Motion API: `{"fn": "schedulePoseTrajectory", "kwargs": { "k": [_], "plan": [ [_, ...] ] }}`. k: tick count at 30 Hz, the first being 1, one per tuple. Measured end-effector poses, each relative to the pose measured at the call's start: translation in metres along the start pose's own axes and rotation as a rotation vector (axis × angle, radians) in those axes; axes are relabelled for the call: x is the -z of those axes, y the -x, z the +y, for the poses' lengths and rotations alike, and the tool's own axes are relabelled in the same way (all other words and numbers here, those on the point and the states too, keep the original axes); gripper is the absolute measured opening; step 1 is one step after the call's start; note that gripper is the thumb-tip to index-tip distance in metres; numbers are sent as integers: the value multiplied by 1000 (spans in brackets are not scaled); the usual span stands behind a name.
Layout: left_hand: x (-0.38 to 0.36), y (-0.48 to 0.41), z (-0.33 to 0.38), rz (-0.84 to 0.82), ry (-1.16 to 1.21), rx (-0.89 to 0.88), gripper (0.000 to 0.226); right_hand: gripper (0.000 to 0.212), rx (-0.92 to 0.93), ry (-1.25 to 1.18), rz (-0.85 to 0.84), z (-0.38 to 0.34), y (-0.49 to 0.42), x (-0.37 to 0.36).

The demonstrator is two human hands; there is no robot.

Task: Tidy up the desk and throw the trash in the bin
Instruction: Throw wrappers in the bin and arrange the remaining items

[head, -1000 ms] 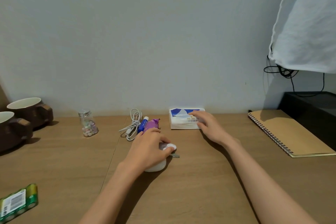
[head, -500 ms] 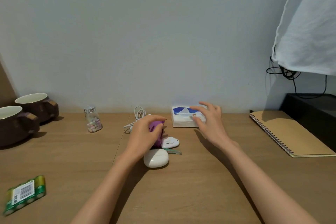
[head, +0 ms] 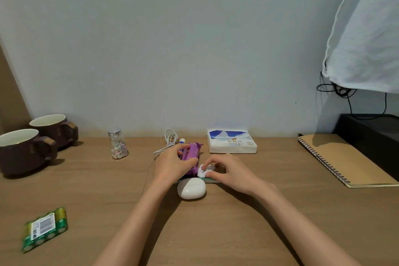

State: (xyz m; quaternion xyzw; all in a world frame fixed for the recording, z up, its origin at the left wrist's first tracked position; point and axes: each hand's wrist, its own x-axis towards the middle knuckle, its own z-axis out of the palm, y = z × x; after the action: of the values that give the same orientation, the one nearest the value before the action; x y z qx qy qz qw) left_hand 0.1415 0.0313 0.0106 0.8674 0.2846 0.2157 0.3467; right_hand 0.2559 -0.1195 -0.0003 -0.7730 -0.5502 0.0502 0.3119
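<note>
The left hand gripped the purple wrapper at mid-surface, just behind the white oval case. The right hand pinched a small white piece beside it. Lifting both straight up, I judged, would spare the case and the cable. No bin was in sight.

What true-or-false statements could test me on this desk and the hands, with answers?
1. The left hand grips the purple packet. True.
2. The right hand rests on the tissue pack. False: it pinches a small white object, short of the pack.
3. Two brown mugs stand at the desk's left. True.
4. The battery pack lies on the notebook. False: it lies on the desk, front left.
</note>
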Motion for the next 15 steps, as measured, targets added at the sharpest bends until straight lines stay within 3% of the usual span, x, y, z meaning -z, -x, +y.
{"fn": "schedulePoseTrajectory", "kwargs": {
  "k": [7,15],
  "plan": [
    [-6,1,9,79,66,8,48,12,36,72,-52,7,1,5],
    [-20,-5,29,227,23,-27,30,16,-127,54,-11,33,13,28]
  ]
}}
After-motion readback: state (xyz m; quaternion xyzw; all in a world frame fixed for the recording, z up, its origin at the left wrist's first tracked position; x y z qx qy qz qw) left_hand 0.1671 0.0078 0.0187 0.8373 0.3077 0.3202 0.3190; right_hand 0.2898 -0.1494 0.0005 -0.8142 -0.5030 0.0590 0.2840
